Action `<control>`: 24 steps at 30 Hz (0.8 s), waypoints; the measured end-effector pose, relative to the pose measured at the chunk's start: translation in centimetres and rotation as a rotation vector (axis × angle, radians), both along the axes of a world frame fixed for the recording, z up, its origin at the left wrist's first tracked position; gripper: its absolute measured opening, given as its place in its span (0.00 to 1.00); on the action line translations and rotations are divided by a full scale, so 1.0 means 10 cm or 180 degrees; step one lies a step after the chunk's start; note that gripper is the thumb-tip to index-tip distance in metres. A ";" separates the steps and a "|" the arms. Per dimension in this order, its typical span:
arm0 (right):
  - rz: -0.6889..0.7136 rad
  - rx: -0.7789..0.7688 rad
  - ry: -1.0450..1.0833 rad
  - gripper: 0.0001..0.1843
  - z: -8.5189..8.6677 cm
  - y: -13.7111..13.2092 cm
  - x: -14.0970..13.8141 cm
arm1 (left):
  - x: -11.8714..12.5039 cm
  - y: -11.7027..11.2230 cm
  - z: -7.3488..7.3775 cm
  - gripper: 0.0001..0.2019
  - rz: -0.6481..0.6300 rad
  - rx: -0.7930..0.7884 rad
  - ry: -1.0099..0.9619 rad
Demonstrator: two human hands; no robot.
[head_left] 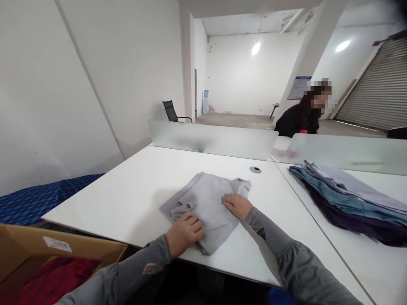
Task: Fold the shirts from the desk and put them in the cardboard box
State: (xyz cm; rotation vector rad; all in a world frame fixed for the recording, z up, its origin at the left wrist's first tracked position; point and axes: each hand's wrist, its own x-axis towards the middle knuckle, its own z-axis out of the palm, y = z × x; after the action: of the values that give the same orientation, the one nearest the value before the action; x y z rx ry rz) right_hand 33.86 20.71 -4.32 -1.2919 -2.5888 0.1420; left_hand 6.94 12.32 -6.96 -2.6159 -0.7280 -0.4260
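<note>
A light grey cloth point(213, 203), folded and rumpled, lies at a slant on the white table near its front edge. My left hand point(186, 234) is on its lower left side, fingers curled and closed on the fabric. At the right side, my right hand point(239, 205) grips the cloth with its fingers bent together. Loose folds stand up just above my left hand, and one corner sticks out beyond my right hand. The fingertips of both hands are partly hidden against the cloth.
Stacked grey, teal and dark purple cloths point(346, 199) lie on the adjoining table at right. Frosted dividers point(213, 139) line the far edge. A cardboard box point(95, 254) with red checked fabric stands lower left, beside blue checked fabric point(47, 199). Behind the dividers is another person point(297, 118).
</note>
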 end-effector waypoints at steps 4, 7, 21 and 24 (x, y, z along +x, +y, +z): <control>0.0291 -0.0242 0.0487 0.12 0.04 -0.59 0.21 | -0.42 0.06 0.03 0.11 0.0619 -0.0346 -0.0240; 0.0023 0.0153 0.0705 0.12 0.10 -0.88 0.36 | -0.48 0.01 0.07 0.13 0.1456 -0.0841 -0.0716; -0.1042 0.0406 0.0525 0.18 -0.08 -0.53 0.87 | -0.07 0.29 -0.10 0.06 0.2746 -0.2216 -0.1820; -0.1921 0.0352 0.0419 0.33 -0.13 -0.39 0.96 | -0.04 0.25 -0.12 0.09 0.2289 -0.1628 -0.2151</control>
State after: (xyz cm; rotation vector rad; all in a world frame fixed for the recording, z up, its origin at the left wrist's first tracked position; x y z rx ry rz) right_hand 43.46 16.81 -5.66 -1.8733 -1.9637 -0.0264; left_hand 6.55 14.81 -8.21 -2.3481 -2.1338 -0.9982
